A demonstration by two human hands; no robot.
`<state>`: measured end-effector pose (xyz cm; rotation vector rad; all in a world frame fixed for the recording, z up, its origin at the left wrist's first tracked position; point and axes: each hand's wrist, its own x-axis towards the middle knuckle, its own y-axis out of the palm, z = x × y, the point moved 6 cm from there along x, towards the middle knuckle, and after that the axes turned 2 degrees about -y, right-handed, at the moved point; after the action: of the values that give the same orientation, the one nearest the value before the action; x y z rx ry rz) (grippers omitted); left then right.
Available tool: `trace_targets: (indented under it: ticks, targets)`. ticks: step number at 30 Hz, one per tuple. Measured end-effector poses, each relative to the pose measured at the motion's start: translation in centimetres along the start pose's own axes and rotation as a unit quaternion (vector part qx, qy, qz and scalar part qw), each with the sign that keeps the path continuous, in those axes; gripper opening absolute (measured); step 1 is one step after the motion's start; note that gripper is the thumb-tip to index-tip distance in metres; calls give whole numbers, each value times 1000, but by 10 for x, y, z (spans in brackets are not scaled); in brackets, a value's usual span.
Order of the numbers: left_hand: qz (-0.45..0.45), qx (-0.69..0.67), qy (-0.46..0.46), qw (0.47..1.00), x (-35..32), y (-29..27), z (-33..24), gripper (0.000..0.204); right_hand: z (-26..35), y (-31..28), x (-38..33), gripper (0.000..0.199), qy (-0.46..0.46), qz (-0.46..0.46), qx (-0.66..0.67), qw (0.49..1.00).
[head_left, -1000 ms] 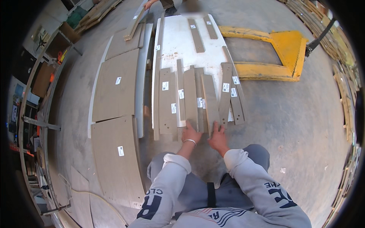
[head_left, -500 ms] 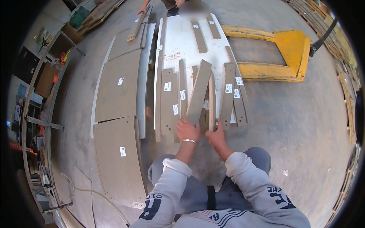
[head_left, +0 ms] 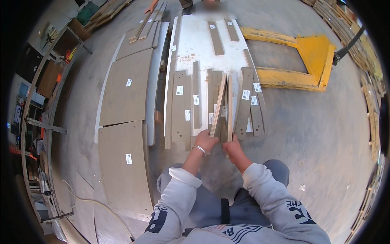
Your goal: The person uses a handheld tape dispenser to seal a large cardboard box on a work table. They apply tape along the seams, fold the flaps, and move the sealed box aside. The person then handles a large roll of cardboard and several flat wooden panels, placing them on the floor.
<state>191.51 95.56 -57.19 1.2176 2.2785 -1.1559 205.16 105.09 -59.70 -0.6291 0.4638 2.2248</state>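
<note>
My left hand (head_left: 206, 142) is closed round the near end of a narrow wooden board (head_left: 219, 103), which stands on its edge with its pale side up. My right hand (head_left: 235, 149) grips a second narrow board (head_left: 230, 105), also on edge. The far ends of the two lean close together over the white panel (head_left: 187, 44). Beneath and between them lie more brown strips. To the left is a wide labelled strip (head_left: 179, 110) with holes at its near end; to the right lies another holed, labelled strip (head_left: 244, 99).
Large brown panels (head_left: 126, 97) lie stacked on the left. A yellow pallet jack (head_left: 315, 61) stands at the right. At the far end, another person's hand (head_left: 151, 7) touches narrow boards. A metal rack (head_left: 46, 126) runs along the left, with a pale hose (head_left: 101, 206) on the floor.
The board in my left hand has turned from its broad face onto its edge, closer to the right one. At the far left, the other person's strip now lies beside another on the panels.
</note>
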Motion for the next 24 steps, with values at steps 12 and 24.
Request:
trace_targets:
  ticks: [12, 24]
  targets:
    - [-144, -220, 143, 954, 13, 8, -12, 70, 28, -3, -1, 74, -60, 30, 53, 996]
    - [-77, -282, 159, 943, 6, 35, -30, 55, 39, 7, -8, 60, -115, 108, 191, 969]
